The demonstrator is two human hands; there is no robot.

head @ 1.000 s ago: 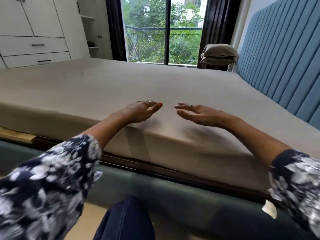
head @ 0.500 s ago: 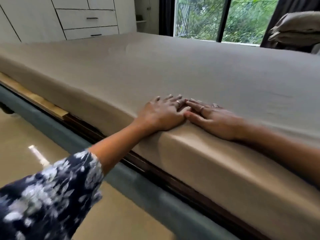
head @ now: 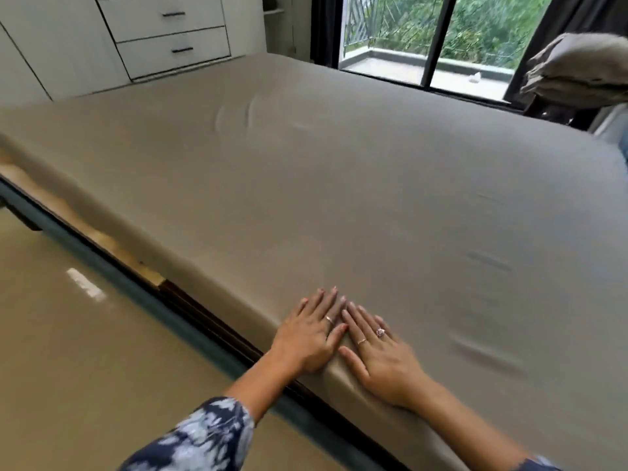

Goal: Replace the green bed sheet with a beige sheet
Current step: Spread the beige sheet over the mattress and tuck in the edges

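Both hands are lying flat, palms down, fingers spread and gripping nothing: left hand (head: 311, 338) is resting on the near edge of the beige sheet (head: 306, 185), right hand (head: 382, 356) just beside it, index fingers touching. Sheet is covering the whole mattress (a few shallow creases showing at far centre and toward the right). Bed frame (head: 204, 334) is running diagonally at left below the mattress; folded pillows (head: 577, 68) are sitting far right.
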